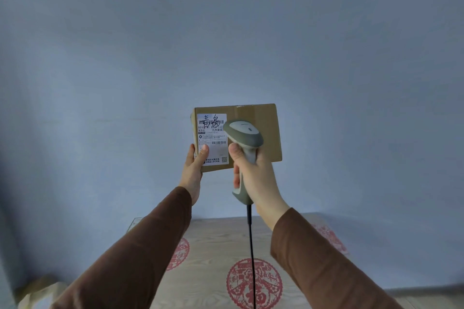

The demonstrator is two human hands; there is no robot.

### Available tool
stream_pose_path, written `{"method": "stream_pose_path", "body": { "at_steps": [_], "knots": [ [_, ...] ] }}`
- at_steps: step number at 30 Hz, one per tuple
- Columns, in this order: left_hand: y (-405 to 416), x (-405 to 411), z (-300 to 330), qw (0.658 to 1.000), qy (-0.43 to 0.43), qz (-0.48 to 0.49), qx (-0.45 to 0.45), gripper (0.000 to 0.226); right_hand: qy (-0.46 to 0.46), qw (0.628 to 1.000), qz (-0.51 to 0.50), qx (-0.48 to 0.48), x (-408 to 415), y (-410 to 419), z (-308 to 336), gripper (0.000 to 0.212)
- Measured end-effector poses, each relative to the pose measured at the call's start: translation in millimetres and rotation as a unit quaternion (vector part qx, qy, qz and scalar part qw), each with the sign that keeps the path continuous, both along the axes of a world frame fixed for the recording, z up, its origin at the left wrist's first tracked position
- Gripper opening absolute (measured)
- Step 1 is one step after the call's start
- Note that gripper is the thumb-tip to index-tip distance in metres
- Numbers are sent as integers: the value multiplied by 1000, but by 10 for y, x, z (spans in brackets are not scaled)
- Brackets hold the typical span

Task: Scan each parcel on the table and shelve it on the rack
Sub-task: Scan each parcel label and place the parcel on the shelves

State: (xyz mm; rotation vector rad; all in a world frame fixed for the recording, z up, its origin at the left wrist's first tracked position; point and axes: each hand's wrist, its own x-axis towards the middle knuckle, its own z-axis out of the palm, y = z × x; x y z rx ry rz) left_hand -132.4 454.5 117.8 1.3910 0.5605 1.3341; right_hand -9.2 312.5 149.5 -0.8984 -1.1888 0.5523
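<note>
head view looks at a plain blue-grey wall (226, 32), with both arms in brown sleeves (130, 258) raised in front of it. the left hand (193, 170) holds a brown cardboard parcel (253, 118) up in the air, well above the worktop (216, 246). its thumb presses on the lower left part of the white shipping label (212, 138) on the face turned toward the camera, while its fingers (191, 152) curl round the parcel's left edge and go behind it, so only their tips show. the label carries barcodes, printed text and large black handwritten characters, and it sits on the left half of the parcel's face.

the right hand (253, 175) grips the handle of a grey and white barcode scanner (244, 138), the thumb lying up the near side of the handle and the other fingers wrapped round its far side. the scanner's head overlaps the parcel's middle in the picture, just right of the label; whether it touches the cardboard cannot be told. a black cable (251, 246) hangs straight down from the handle's base, across the worktop.

the worktop is pale wood grain with round red paper-cut patterns (253, 283). at lower left lies a crumpled pale bag (40, 293), blurred.
</note>
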Motion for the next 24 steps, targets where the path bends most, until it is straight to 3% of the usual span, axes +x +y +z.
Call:
{"method": "stream_pose_path", "body": {
  "at_steps": [9,16,22,24],
  "knots": [
    [-80,53,-70,1000,-3,13,11,75,-36,997,-55,-34,-172,-71,-51,47],
    [-141,72,-85,1000,11,15,9,78,-42,997,-50,-40,-161,-75,-41,43],
    [-149,97,-79,1000,10,15,8,83,-40,997,-44,-44,-164,-46,-52,44],
    [-151,101,-74,1000,4,16,6,96,-37,998,-40,-40,-157,-42,-56,39]
  ]
}}
